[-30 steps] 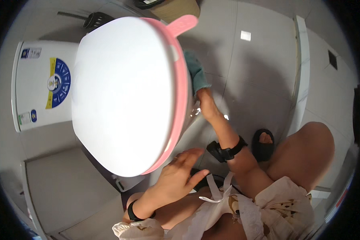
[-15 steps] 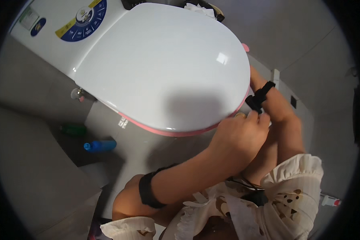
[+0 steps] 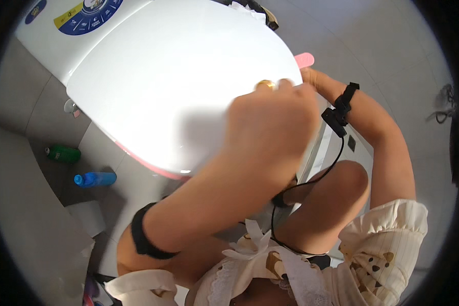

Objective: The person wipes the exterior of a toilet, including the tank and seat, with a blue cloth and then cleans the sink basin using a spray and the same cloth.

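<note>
The closed white toilet lid [image 3: 183, 92] fills the upper middle, with a pink rim [image 3: 148, 166] under its edge. A pink tab [image 3: 305, 60] sticks out from the lid's right side. My left hand [image 3: 273, 120] hovers at the lid's right part, a gold ring on one finger. Its fingers are curled closed, blurred, and turned away, so anything inside them is hidden. Just below the pink tab is my right hand [image 3: 309, 77] at the lid's edge. Most of its fingers are out of sight behind the lid and my left hand.
A blue bottle [image 3: 95, 179] and a green bottle [image 3: 63, 153] lie on the tiled floor at left. Behind the lid stands a bin [image 3: 268, 19] with white paper. A black device [image 3: 336, 120] on my right wrist trails a cable [image 3: 311, 182] over my knee.
My left hand has risen from the lid's lower right edge to over the lid. My right hand has moved up near the pink tab, which shows more. The view has shifted.
</note>
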The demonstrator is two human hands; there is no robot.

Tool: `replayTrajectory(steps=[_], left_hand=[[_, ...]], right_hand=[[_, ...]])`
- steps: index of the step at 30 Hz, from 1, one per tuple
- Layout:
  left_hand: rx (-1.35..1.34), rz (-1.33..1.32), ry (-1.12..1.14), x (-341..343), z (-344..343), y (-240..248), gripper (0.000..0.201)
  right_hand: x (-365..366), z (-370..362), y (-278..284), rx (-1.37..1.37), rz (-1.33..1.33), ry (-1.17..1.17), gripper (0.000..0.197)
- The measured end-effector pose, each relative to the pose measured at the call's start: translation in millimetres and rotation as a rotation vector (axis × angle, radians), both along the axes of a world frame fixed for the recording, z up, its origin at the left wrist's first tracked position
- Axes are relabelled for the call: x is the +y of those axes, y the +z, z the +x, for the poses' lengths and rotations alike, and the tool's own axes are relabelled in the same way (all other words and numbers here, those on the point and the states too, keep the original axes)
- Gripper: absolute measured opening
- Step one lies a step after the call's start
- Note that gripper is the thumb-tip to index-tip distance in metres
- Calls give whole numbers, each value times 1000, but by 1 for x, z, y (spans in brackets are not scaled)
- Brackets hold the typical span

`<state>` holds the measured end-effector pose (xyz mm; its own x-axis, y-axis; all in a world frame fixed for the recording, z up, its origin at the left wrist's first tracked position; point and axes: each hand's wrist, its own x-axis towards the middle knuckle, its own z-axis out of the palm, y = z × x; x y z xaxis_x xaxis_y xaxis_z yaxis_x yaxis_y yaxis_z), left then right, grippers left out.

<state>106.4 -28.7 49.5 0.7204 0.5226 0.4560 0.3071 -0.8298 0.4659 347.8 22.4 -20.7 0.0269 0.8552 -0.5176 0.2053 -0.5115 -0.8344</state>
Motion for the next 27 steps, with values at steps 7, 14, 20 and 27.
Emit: replayTrajectory(steps=[7, 14, 20, 27], left_hand=[[195, 41, 170, -39, -9, 2, 41], [373, 46, 347, -124, 17, -1, 52], [507, 151, 543, -137, 84, -1, 53], [614, 196, 617, -124, 137, -7, 59]], right_hand=[[-11, 28, -60, 208, 56, 132, 62], [-17, 32, -114, 475, 169, 179, 63], [-37, 19, -152, 763, 178, 45, 65], [-93, -34, -242, 949, -146, -188, 71]])
